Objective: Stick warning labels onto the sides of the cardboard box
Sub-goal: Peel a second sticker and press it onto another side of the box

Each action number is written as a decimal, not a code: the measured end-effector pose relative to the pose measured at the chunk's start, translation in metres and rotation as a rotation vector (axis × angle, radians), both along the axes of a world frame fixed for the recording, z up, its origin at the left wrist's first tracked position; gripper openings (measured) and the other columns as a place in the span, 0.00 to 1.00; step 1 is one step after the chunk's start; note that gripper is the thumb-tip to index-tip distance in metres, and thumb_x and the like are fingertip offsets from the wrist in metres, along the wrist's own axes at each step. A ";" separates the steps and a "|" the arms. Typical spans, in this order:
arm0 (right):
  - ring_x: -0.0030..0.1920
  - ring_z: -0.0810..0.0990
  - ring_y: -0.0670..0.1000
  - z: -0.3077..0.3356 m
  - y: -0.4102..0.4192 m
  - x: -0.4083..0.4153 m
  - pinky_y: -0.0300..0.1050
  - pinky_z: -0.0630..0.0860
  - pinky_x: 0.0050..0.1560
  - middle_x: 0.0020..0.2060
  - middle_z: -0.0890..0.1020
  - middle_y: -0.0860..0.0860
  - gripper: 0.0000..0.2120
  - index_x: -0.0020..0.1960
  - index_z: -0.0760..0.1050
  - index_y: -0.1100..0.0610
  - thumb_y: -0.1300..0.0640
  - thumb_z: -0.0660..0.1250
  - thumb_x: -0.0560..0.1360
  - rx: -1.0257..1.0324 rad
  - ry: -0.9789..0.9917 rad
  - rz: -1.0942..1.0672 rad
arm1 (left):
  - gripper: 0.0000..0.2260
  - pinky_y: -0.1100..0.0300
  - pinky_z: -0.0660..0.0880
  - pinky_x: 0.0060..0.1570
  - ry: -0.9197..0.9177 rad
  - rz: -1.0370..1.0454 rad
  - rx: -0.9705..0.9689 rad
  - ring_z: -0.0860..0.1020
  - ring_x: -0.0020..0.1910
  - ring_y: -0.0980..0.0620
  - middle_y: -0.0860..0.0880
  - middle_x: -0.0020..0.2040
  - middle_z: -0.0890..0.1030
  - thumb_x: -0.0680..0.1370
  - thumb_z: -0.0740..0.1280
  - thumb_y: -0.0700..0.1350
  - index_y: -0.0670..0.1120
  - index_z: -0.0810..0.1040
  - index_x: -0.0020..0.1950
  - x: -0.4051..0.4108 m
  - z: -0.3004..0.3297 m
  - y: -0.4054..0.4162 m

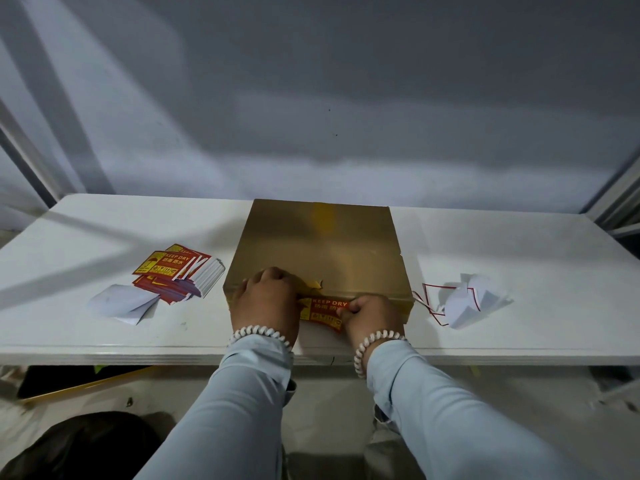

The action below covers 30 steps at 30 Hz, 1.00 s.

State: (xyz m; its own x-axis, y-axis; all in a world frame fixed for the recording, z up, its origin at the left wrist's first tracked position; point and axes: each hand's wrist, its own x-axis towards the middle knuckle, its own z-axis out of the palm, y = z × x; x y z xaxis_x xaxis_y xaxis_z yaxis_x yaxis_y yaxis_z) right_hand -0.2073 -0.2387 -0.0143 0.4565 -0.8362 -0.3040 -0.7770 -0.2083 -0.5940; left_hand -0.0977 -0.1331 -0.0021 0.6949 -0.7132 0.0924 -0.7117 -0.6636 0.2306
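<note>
A flat brown cardboard box (322,244) lies in the middle of the white table (519,258). On its near side sits a red and yellow KEEP DRY label (323,311). My left hand (265,299) covers the label's left end, fingers curled over the box's near top edge. My right hand (372,315) pinches the label's right end against the box side. The label's lower edge hangs at the table surface. A small torn yellow scrap (315,284) sticks up on the box's top edge between my hands.
A stack of the same red labels (176,275) lies left of the box, with a loose white backing sheet (121,303) in front of it. Crumpled white backing papers with red trim (464,301) lie right of the box. A grey wall stands behind the table.
</note>
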 end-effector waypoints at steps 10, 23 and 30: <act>0.52 0.81 0.55 0.001 0.002 0.000 0.41 0.74 0.53 0.52 0.84 0.54 0.13 0.53 0.82 0.55 0.48 0.67 0.74 -0.049 -0.011 -0.012 | 0.14 0.50 0.68 0.62 -0.033 0.004 0.057 0.73 0.63 0.47 0.52 0.63 0.76 0.76 0.65 0.53 0.56 0.77 0.62 0.000 0.000 -0.004; 0.45 0.82 0.56 0.006 -0.002 -0.003 0.38 0.70 0.43 0.45 0.85 0.56 0.14 0.46 0.83 0.58 0.48 0.66 0.75 -0.067 0.021 -0.009 | 0.13 0.52 0.73 0.55 -0.011 0.028 0.032 0.77 0.56 0.49 0.54 0.55 0.79 0.74 0.66 0.54 0.56 0.80 0.58 0.008 -0.002 -0.006; 0.44 0.82 0.56 0.010 -0.007 -0.008 0.39 0.69 0.42 0.41 0.84 0.56 0.16 0.41 0.82 0.57 0.47 0.64 0.76 -0.110 0.042 0.017 | 0.11 0.50 0.74 0.54 0.006 0.004 0.019 0.77 0.56 0.47 0.51 0.56 0.80 0.76 0.66 0.47 0.52 0.78 0.58 0.006 0.002 -0.004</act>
State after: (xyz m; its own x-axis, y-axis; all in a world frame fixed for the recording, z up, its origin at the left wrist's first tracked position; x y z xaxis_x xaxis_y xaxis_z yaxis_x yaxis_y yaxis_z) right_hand -0.2151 -0.2455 -0.0046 0.4596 -0.8579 -0.2296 -0.7965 -0.2839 -0.5338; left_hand -0.0913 -0.1368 0.0000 0.6980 -0.7122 0.0745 -0.7079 -0.6706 0.2218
